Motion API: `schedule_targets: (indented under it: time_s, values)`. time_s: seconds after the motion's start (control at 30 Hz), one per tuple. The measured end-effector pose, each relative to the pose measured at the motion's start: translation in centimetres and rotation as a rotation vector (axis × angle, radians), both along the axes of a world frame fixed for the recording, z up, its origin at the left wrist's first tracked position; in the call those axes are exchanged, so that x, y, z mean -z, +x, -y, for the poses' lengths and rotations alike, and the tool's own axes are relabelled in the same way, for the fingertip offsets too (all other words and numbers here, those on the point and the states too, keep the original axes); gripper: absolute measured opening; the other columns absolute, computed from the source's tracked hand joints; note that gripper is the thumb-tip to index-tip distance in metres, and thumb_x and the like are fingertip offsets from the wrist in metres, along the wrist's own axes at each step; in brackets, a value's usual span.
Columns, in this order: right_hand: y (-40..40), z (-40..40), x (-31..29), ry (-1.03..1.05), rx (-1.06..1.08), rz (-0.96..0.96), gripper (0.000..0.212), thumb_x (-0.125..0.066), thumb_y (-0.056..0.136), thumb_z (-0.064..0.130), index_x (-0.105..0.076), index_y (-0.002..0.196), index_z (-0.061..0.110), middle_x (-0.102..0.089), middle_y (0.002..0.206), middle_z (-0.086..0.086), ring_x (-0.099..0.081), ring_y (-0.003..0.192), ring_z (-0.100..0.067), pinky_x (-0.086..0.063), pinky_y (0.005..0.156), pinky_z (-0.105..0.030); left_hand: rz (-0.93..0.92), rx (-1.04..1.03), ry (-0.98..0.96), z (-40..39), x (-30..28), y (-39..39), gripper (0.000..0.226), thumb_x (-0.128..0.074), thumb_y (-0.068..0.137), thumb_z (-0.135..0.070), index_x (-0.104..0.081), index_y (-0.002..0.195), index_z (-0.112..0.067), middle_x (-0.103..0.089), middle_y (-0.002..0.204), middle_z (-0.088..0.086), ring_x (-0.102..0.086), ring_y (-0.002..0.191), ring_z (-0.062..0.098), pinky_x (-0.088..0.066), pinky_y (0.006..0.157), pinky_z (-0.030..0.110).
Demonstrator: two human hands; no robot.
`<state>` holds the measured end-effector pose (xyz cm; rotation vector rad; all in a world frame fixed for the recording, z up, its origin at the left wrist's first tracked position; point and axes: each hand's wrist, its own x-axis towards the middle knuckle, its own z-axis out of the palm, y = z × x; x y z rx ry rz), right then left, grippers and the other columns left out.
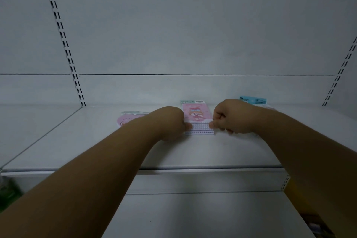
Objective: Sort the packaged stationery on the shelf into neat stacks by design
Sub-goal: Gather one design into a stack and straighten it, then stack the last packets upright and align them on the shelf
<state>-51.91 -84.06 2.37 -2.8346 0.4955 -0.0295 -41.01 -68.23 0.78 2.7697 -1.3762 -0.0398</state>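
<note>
Two hands gripping pink stack (199, 121), blue pack (253, 100) partly hidden, seemingly stationery

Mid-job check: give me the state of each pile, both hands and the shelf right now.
Centre stack: flat on the shelf, pink character design on top, edges squared, held at both sides.
Left pack: pink, lying flat, partly hidden behind the left arm.
Blue-topped pack: lying at the back right, mostly hidden.
Left hand: closed, gripping the stack's left side.
Right hand: closed, fingers on the stack's right side.
Shelf: otherwise bare.
</note>
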Motion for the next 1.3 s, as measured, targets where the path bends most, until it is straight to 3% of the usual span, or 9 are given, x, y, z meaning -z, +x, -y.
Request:
schedule_targets:
  time_s: [0.17,0.37,0.57,0.67,0.83,1.0,1.1,1.23,1.3]
  values:
    - [0.1,-0.3,0.6,0.009,0.034,0.014,0.03,-0.062,0.092,0.038,-0.067,0.088,0.008,-0.066,0.063,0.0,-0.058,0.054,-0.011,-0.048,0.061,-0.026,-0.002,0.009,-0.017,-0.2,0.3,0.1,0.033,-0.042,0.101,-0.044,-0.052,0.09,-0.014,-0.044,0.07,0.002,-0.046,0.076,0.02,-0.033,0.069,0.028]
    - [-0.1,-0.6,1.0,0.007,0.06,0.057,0.029,-0.062,0.092,0.037,-0.067,0.085,0.009,-0.066,0.064,-0.001,-0.059,0.055,-0.012,-0.048,0.063,-0.027,0.006,0.008,-0.042,-0.4,0.6,0.0,0.04,-0.041,0.102,-0.04,-0.062,0.107,-0.006,-0.049,0.087,0.008,-0.046,0.08,0.022,-0.034,0.071,0.028]
    - [-0.6,-0.7,-0.2,0.0,0.077,0.005,0.029,-0.066,0.088,0.039,-0.068,0.088,0.01,-0.069,0.068,-0.002,-0.059,0.056,-0.012,-0.048,0.058,-0.023,0.078,0.004,0.046,-0.7,-0.6,-0.6,0.038,-0.046,0.097,-0.051,-0.054,0.09,-0.014,-0.045,0.068,0.003,-0.049,0.076,0.022,-0.038,0.07,0.029]
    - [-1.5,0.2,-1.1,-0.056,0.096,0.056,0.025,-0.069,0.086,0.038,-0.069,0.085,0.012,-0.072,0.075,-0.005,-0.061,0.063,-0.013,-0.05,0.067,-0.028,0.175,-0.002,-0.071,-0.7,-1.8,-1.5,0.037,-0.051,0.094,-0.048,-0.063,0.1,-0.014,-0.051,0.079,0.001,-0.053,0.079,0.021,-0.042,0.07,0.028]
    - [-4.0,4.1,-2.2,-0.158,0.143,0.24,0.018,-0.066,0.088,0.028,-0.071,0.089,0.011,-0.066,0.086,-0.001,-0.057,0.078,-0.014,-0.04,0.069,-0.025,0.172,0.114,-0.226,2.5,-3.0,-5.5,0.03,-0.05,0.096,-0.046,-0.049,0.083,-0.019,-0.05,0.078,-0.001,-0.048,0.076,0.017,-0.038,0.068,0.029]
    - [-6.9,9.7,-2.5,-0.182,0.207,0.292,0.016,-0.068,0.087,0.032,-0.065,0.092,0.017,-0.065,0.094,0.001,-0.054,0.081,-0.013,-0.034,0.055,-0.019,0.07,0.086,-0.185,8.0,-2.5,-8.3,0.033,-0.049,0.097,-0.047,-0.058,0.101,-0.016,-0.058,0.093,0.004,-0.048,0.078,0.016,-0.041,0.071,0.027]
    - [-7.7,12.2,-2.1,-0.194,0.264,0.216,0.029,-0.062,0.089,0.043,-0.062,0.099,0.016,-0.064,0.097,0.0,-0.055,0.084,-0.016,-0.039,0.06,-0.022,-0.039,0.033,-0.181,11.4,-1.8,-9.4,0.039,-0.043,0.1,-0.045,-0.062,0.111,-0.012,-0.063,0.097,0.008,-0.051,0.077,0.018,-0.04,0.067,0.027]
    - [-7.4,14.4,-0.4,-0.096,0.318,0.131,0.046,-0.056,0.091,0.051,-0.062,0.109,0.009,-0.053,0.072,0.004,-0.052,0.061,-0.013,-0.037,0.051,-0.023,-0.056,-0.09,-0.106,15.0,-1.4,-10.3,0.045,-0.034,0.104,-0.04,-0.055,0.129,-0.008,-0.062,0.117,0.014,-0.06,0.101,0.025,-0.048,0.079,0.032]
    - [-7.0,15.0,0.6,0.011,0.307,0.104,0.051,-0.057,0.09,0.051,-0.06,0.116,0.007,-0.063,0.086,-0.004,-0.056,0.068,-0.019,-0.039,0.055,-0.023,-0.103,-0.146,-0.135,16.4,-1.4,-10.8,0.045,-0.035,0.105,-0.038,-0.054,0.13,-0.007,-0.061,0.123,0.014,-0.06,0.109,0.026,-0.048,0.083,0.032]
